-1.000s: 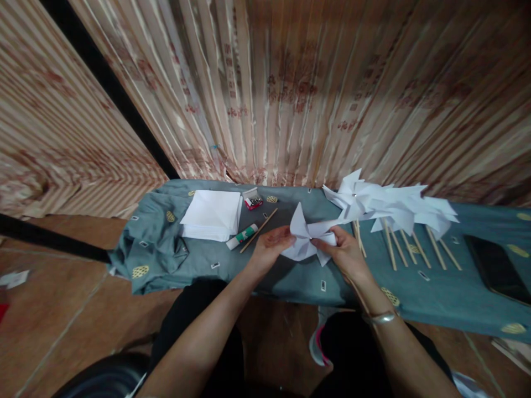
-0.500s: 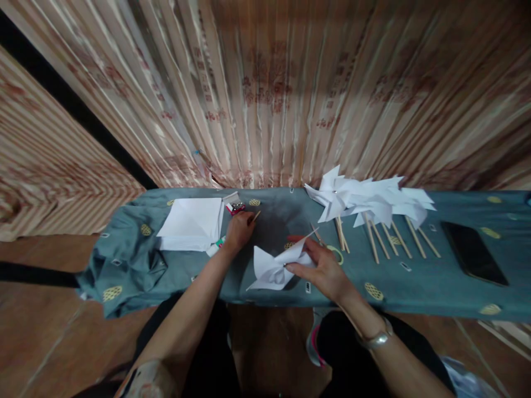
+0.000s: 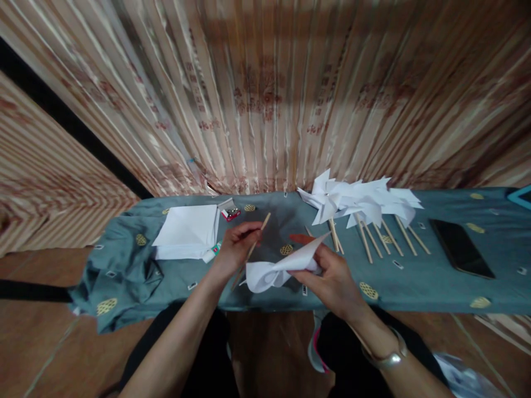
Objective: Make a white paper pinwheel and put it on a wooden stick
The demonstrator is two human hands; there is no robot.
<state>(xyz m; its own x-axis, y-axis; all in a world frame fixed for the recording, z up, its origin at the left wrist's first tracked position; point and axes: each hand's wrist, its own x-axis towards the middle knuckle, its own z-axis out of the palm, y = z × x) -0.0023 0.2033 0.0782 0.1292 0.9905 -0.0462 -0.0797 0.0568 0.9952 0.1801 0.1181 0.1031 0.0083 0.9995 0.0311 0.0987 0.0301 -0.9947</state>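
My left hand is closed around a thin wooden stick that slants up to the right above the teal cloth. My right hand pinches a folded white paper pinwheel head just right of the stick, held above the table's near edge. The stick's lower part runs behind the paper. A silver bracelet sits on my right wrist.
A stack of white paper squares lies at the left, with a glue stick beside it and a small box of pins behind. Several finished pinwheels on sticks lie at the right. A dark phone lies further right. A striped curtain hangs behind.
My left hand let go of the pinwheel, reached left to the stick by the glue, and has lifted it back toward the paper. My right hand kept the pinwheel, lowering it toward me.
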